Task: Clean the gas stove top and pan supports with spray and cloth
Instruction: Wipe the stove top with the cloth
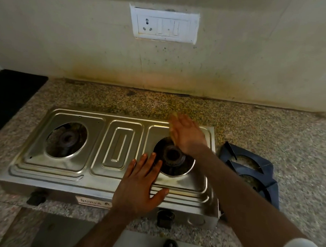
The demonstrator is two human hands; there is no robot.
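Stainless steel stove top sits rigid on the worktop, pan supports stacked beside it. Your left hand presses flat, open and empty. Your right hand, blurred, possibly holds a soft yellowish cloth; bunch it firmly.

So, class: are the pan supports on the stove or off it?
Off. Both pan supports lie stacked on the counter right of the stove; both burner openings are bare.

White switch-and-socket plate on stained wall; speckled granite counter; black mat far left
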